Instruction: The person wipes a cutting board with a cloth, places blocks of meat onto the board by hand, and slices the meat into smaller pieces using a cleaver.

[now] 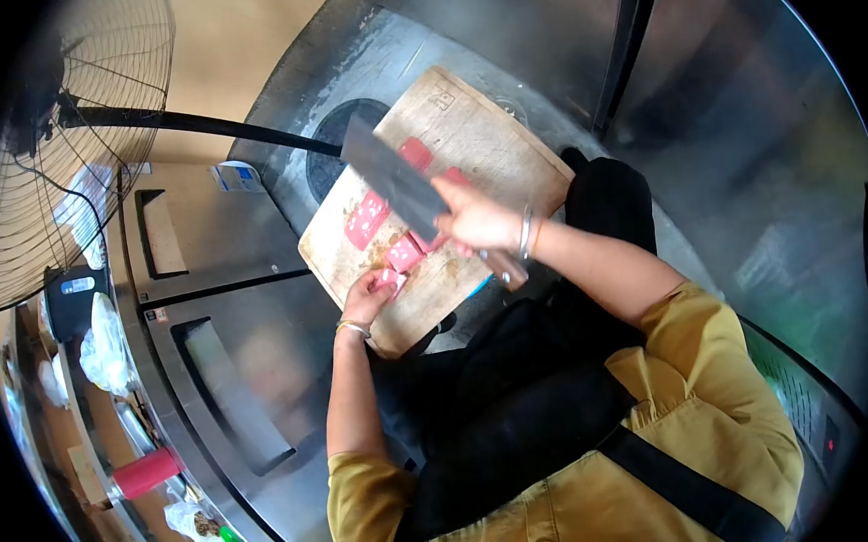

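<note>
A wide cleaver [396, 181] with a wooden handle is in my right hand [477, 219], its blade raised over the wooden cutting board [516, 161]. Fingers of my left hand [365, 298] close on a small pink-and-white piece [392, 281] near the board's left front edge. Just beyond it lies a pink block with white spots [404, 253]. Another spotted pink piece [367, 219] rests left of the blade, and a red-pink piece [414, 154] lies farther back. More pink pieces are partly hidden behind the blade and my right hand.
A wire fan [106, 72] stands at the upper left, its black pole reaching toward the board. Steel cabinet doors [254, 366] are on the left, beside shelves with bags and a red cylinder [145, 473]. Large steel doors [738, 141] stand at the right.
</note>
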The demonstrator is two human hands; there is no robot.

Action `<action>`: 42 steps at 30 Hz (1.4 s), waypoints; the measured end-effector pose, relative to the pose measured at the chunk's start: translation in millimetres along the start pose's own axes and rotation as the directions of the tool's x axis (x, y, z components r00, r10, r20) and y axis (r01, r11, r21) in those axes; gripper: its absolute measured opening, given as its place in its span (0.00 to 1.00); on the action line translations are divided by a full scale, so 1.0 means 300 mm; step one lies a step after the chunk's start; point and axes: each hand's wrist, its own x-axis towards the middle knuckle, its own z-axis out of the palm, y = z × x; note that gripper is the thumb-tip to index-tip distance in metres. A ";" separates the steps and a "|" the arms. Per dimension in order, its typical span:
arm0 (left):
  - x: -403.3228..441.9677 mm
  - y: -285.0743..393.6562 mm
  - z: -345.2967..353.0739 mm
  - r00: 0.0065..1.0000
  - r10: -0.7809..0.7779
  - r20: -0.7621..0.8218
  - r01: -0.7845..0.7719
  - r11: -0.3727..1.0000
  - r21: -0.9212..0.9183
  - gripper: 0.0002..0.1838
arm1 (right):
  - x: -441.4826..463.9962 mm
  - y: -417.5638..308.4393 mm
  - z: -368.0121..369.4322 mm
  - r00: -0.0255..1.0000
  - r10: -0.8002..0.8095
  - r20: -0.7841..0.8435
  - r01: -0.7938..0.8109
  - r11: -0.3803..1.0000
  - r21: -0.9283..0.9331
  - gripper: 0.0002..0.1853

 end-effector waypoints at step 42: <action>-0.124 0.032 0.015 0.986 0.169 0.005 -0.167 0.976 -0.137 0.16 | -0.023 0.084 0.154 0.967 -0.180 0.179 0.254 0.701 -0.666 0.21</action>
